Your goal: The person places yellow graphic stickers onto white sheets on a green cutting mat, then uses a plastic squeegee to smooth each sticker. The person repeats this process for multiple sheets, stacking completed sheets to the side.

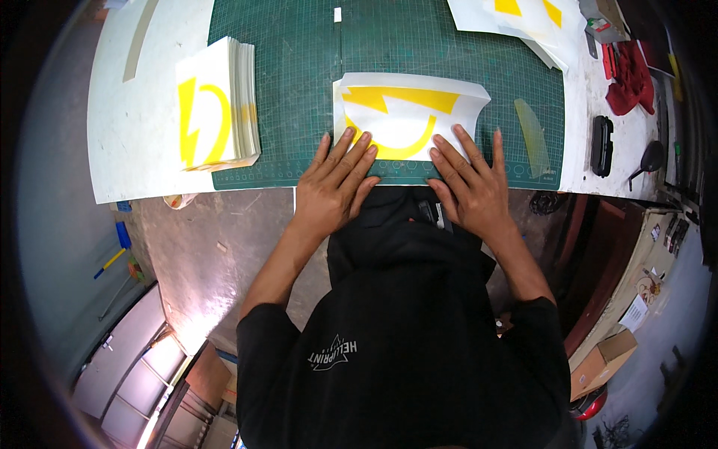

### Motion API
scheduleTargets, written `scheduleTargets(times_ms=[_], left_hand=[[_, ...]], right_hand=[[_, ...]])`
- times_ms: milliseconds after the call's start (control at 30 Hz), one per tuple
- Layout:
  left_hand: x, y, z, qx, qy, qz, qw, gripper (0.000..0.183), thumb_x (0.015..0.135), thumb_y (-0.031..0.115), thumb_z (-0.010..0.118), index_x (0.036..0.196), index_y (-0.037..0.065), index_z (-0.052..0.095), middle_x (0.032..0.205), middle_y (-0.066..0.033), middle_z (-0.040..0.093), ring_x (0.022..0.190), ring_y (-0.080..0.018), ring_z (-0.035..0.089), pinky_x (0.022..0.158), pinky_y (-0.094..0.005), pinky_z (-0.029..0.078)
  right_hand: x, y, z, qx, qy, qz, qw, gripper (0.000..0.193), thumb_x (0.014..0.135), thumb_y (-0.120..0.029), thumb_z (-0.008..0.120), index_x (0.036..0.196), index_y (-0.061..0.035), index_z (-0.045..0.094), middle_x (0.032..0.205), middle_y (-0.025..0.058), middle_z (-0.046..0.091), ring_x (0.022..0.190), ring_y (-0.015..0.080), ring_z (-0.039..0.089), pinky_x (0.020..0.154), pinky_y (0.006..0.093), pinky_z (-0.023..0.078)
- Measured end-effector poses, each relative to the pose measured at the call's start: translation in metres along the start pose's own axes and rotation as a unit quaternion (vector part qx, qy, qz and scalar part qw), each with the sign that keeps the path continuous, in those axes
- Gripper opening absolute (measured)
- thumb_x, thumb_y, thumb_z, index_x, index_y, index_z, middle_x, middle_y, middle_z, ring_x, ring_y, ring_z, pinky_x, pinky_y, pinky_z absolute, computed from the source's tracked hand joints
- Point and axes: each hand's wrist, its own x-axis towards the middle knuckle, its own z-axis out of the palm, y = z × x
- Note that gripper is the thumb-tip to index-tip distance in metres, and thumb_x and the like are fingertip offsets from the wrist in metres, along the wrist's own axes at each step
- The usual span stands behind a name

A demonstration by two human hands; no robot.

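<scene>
A white sheet with yellow shapes [404,120] lies before me on the green cutting mat [292,90], close to the table's front edge. Its far edge and right side curl up a little. My left hand [334,176] rests palm down, fingers stretched, with its fingertips on the sheet's near left corner. At the near right corner my right hand [475,179] lies the same way, fingers spread. Neither hand grips anything. Parts of the sheet's near corners are hidden under my fingers.
A thick stack of similar sheets [217,108] stands at the left. More yellow-marked sheets [523,22] lie at the far right. Beside my right hand is a translucent curved strip [531,135]. Further right are a black case [602,146] and a red cloth [632,78].
</scene>
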Motion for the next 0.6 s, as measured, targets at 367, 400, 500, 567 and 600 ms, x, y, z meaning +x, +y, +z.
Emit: scheduleTargets(times_ms=[367, 400, 500, 567, 600], left_hand=[[0.0, 0.003, -0.001, 0.058, -0.007, -0.012, 0.998, 0.044, 0.097, 0.03, 0.075, 0.137, 0.013, 0.07, 0.15, -0.0031, 0.063, 0.149, -0.0315, 0.049, 0.126, -0.0621, 0.027], [0.0, 0.006, -0.002, 0.066, 0.003, -0.014, 0.998, 0.044, 0.097, 0.031, 0.074, 0.136, 0.011, 0.07, 0.152, -0.0056, 0.061, 0.15, -0.0332, 0.046, 0.126, -0.0633, 0.025], [0.004, 0.027, -0.002, 0.073, 0.014, -0.037, 0.997, 0.046, 0.097, 0.034, 0.074, 0.133, 0.005, 0.069, 0.158, -0.0125, 0.055, 0.153, -0.0377, 0.04, 0.125, -0.066, 0.022], [0.014, 0.049, 0.005, 0.056, 0.004, -0.08, 0.995, 0.051, 0.097, 0.036, 0.074, 0.133, 0.001, 0.067, 0.161, -0.0166, 0.05, 0.152, -0.0398, 0.038, 0.124, -0.0665, 0.023], [0.02, 0.058, 0.007, 0.003, 0.02, -0.051, 0.998, 0.062, 0.096, 0.037, 0.075, 0.14, -0.005, 0.06, 0.165, -0.023, 0.042, 0.153, -0.0415, 0.038, 0.125, -0.0644, 0.024]], right_hand=[[0.002, -0.015, 0.001, -0.007, -0.068, 0.025, 0.997, 0.06, 0.099, -0.04, 0.068, 0.151, -0.0123, 0.058, 0.163, 0.0032, 0.049, 0.155, 0.0271, 0.037, 0.127, 0.0683, 0.018], [-0.016, 0.002, -0.007, -0.044, -0.069, 0.033, 0.996, 0.06, 0.099, -0.042, 0.068, 0.152, -0.0131, 0.057, 0.164, 0.0034, 0.048, 0.156, 0.0276, 0.037, 0.127, 0.0694, 0.017], [-0.022, 0.008, -0.015, -0.044, -0.056, 0.059, 0.996, 0.061, 0.1, -0.043, 0.068, 0.153, -0.0147, 0.056, 0.164, 0.0034, 0.048, 0.157, 0.0294, 0.034, 0.126, 0.0721, 0.015], [-0.019, 0.006, -0.018, -0.037, -0.047, 0.063, 0.996, 0.061, 0.099, -0.042, 0.07, 0.152, -0.0138, 0.057, 0.164, 0.0042, 0.048, 0.157, 0.0314, 0.034, 0.125, 0.0729, 0.015], [-0.018, 0.005, -0.019, -0.044, -0.047, 0.06, 0.996, 0.061, 0.098, -0.041, 0.071, 0.15, -0.0126, 0.058, 0.163, 0.005, 0.049, 0.157, 0.0328, 0.035, 0.125, 0.073, 0.015]])
